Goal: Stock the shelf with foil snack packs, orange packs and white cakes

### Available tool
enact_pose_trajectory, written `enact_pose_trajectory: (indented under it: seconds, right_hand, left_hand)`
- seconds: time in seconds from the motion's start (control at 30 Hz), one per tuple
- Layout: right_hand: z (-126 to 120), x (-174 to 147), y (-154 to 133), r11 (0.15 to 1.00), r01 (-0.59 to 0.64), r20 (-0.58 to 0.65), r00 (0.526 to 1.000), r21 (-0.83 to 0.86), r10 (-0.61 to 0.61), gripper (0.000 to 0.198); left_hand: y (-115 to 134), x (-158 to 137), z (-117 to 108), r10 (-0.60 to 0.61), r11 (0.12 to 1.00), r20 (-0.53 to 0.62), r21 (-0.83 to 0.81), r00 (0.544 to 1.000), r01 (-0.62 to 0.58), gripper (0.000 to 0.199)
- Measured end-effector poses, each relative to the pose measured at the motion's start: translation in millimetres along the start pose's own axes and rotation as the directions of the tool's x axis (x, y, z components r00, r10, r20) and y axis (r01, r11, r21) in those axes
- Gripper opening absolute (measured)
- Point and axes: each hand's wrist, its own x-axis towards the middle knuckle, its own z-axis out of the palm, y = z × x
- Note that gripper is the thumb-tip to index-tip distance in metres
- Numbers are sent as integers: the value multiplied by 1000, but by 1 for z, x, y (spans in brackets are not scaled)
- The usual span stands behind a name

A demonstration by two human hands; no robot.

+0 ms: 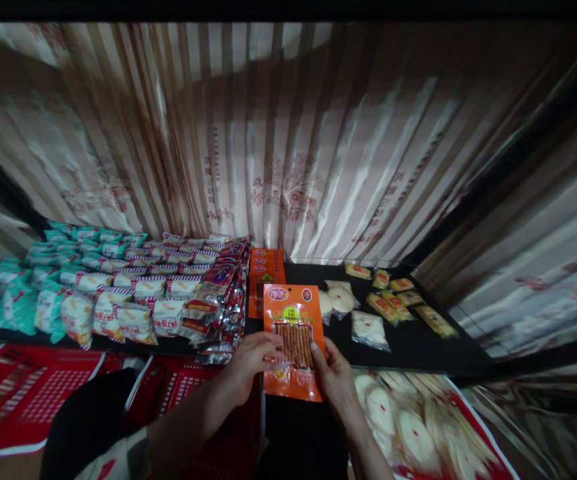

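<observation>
An orange snack packet point(292, 383) with a clear window showing brown sticks stands upright in front of me, facing my eyes. My right hand point(337, 380) grips its right edge, thumb on the front and the other fingers behind. At the left edge is my left hand point(254, 363), closed on the packet with its fingertips over the front. Just behind, similar orange packets point(267, 259) lie on the black shelf point(418, 343). To their left is a stack of dark red and silver packets point(223, 287). White round pieces in clear bags point(370, 330) lie to the right.
Rows of white chip bags point(148, 287) and teal bags point(46, 303) fill the shelf's left side. Small yellow packs point(391, 307) lie at right. Below are red baskets point(23, 387) and more bagged white rounds point(416, 433). A pleated curtain point(278, 133) hangs behind.
</observation>
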Motion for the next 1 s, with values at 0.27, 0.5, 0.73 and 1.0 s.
enact_pose_trajectory:
  seconds: [0.27,0.5,0.73,1.0]
  right_hand:
    - [3,35,18,996,-64,-55,997,-65,60,52]
    - [27,76,17,989,-40,-64,997,-144,31,48]
    - [54,113,4,952,-26,-69,998,-305,5,44]
    - [66,123,12,865,-35,-104,994,-501,-20,51]
  left_hand:
    - [-26,19,8,83,949,-51,310,995,-63,28]
    - [-24,36,12,260,762,10,612,966,-211,37]
    - [-27,61,11,385,555,-13,802,923,-221,41]
    - [-33,73,6,393,465,-34,869,919,-167,48]
